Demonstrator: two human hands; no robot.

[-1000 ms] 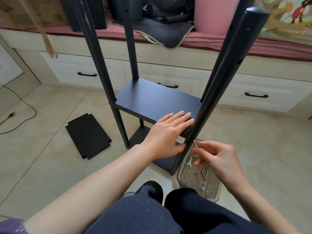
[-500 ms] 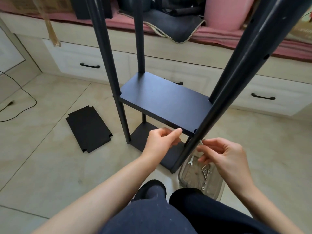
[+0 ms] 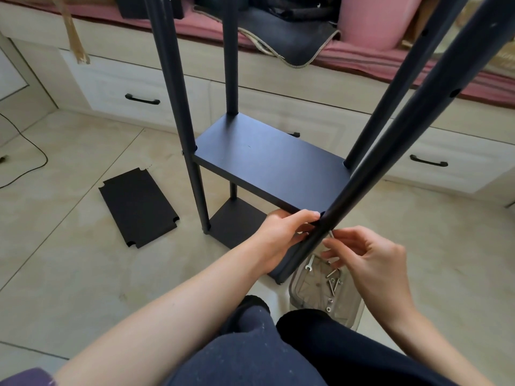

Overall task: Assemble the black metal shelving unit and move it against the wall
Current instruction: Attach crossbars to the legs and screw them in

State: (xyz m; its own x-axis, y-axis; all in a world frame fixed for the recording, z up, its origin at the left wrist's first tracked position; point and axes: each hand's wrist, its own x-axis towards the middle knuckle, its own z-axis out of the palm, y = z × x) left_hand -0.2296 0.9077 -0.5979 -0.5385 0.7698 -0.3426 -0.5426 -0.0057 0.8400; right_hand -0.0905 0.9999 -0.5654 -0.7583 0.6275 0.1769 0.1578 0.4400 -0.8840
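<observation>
Pinching the matte black shelf's (image 3: pixel 267 168) near corner, my left hand (image 3: pixel 281 235) steadies it. My right hand (image 3: pixel 367 254) pinches a slim metal screw (image 3: pixel 331 234) beside the round post (image 3: pixel 384 151).

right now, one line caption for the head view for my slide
Left hand pinches the middle shelf corner at the near post while the right hand brings a screw.

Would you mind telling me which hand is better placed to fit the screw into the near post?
Right. The right hand already pinches a small silver screw beside the near black metal post; the left hand steadies the black shelf board.
</observation>
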